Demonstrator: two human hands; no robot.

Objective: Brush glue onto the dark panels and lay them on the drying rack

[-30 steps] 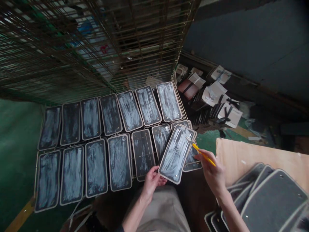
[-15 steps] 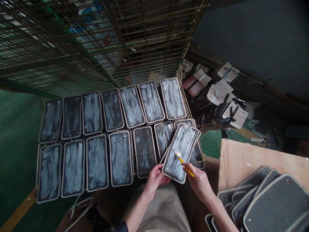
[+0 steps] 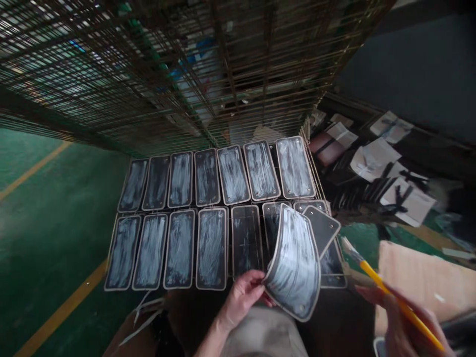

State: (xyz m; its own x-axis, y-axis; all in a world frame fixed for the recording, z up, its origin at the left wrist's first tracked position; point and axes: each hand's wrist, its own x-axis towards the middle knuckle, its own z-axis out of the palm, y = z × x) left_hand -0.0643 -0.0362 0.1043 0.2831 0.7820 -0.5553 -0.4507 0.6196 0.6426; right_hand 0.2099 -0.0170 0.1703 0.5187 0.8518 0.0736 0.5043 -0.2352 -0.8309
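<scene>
My left hand (image 3: 241,297) pinches the lower corner of a dark rectangular panel (image 3: 295,263) smeared with white glue; the panel is lifted and bends above the wire rack. My right hand (image 3: 405,325), at the lower right edge, grips a yellow-handled brush (image 3: 386,290) whose bristle tip points up and left, clear of the panel. Two rows of similar glue-coated panels (image 3: 211,248) lie side by side on the wire rack (image 3: 316,168). A plain dark panel (image 3: 322,228) lies tilted just behind the held one.
A tall wire cage (image 3: 167,64) rises behind the rack. Bundles of white and dark pieces (image 3: 375,158) lie on the floor at right. A plywood board (image 3: 420,277) sits at right. Green floor with a yellow line (image 3: 59,312) spreads left.
The brush has left the panel and moved right with my right hand. My left hand has lifted the coated panel, which now curves. The view has swung to the left.
</scene>
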